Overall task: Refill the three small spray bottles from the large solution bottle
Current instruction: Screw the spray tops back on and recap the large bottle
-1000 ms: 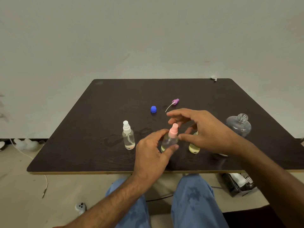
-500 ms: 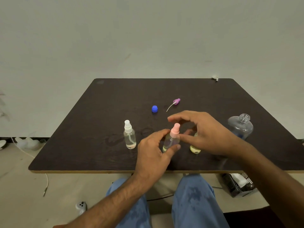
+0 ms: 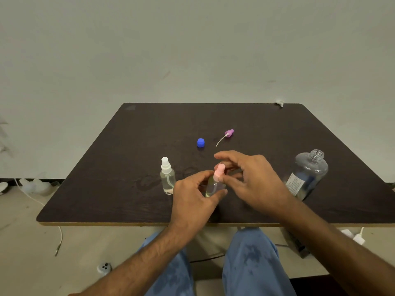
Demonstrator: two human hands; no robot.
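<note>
Work sat mid-table (image 3: 320, 129), near the front edge; back half was bare apart from blue cap (image 3: 200, 142) and purple sprayer head (image 3: 229, 133). Left hand (image 3: 192, 199) gripped pink-capped spray bottle (image 3: 214, 184), some yellowish liquid inside. Right hand (image 3: 252, 182) pinched its pink top. White-capped bottle (image 3: 167, 177) stood left, nearly empty. Large solution bottle (image 3: 307, 174) uncapped, at right.

Single head-worn wide-angle view, looking forward and down over near edge of table (image 3: 102, 193), close in.
</note>
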